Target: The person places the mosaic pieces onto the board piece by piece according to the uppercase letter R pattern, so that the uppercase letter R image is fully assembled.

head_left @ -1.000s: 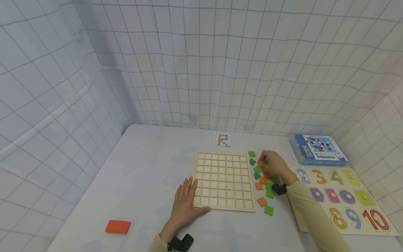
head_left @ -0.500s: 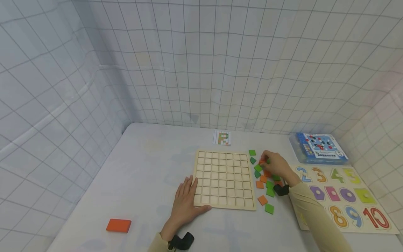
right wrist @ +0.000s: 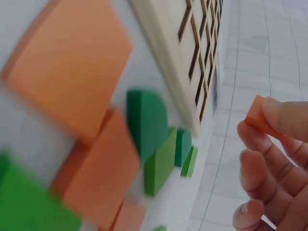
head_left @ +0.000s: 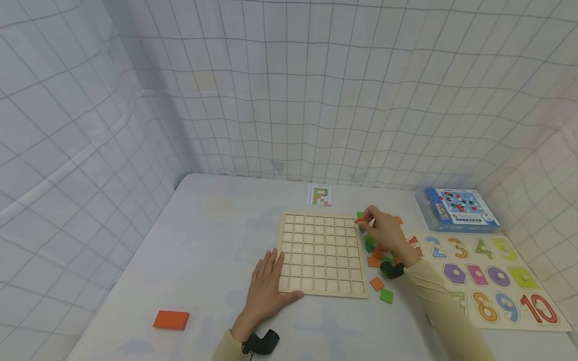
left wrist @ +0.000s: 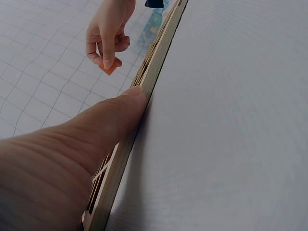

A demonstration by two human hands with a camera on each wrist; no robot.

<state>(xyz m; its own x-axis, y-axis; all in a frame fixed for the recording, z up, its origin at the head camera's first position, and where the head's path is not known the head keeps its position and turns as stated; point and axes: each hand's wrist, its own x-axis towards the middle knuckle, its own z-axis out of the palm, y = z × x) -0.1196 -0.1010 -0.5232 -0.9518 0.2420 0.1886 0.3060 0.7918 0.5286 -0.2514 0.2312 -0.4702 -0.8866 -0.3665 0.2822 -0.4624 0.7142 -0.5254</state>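
My right hand (head_left: 384, 231) pinches an orange square tile (right wrist: 260, 115) between thumb and fingers, held above the surface near the upper right corner of the wooden grid board (head_left: 321, 294). In the left wrist view the same orange tile (left wrist: 109, 67) hangs from the fingertips, apart from the board. My left hand (head_left: 265, 290) lies with straight, spread fingers at the board's lower left corner, its thumb (left wrist: 130, 98) on the board's edge. No tiles lie in the board's cells. Loose orange tiles (head_left: 377, 284) and green tiles (head_left: 386, 296) lie right of the board, some hidden under my right hand.
A small pattern card (head_left: 318, 194) lies behind the board. At right are a number puzzle board (head_left: 510, 313) and a blue boxed set (head_left: 460, 210). An orange block (head_left: 171, 320) lies at the front left. Gridded curtains (head_left: 289, 100) surround the table.
My right hand has lifted an orange tile from the pile and carried it left toward the board's upper right corner. My left hand stays in place.
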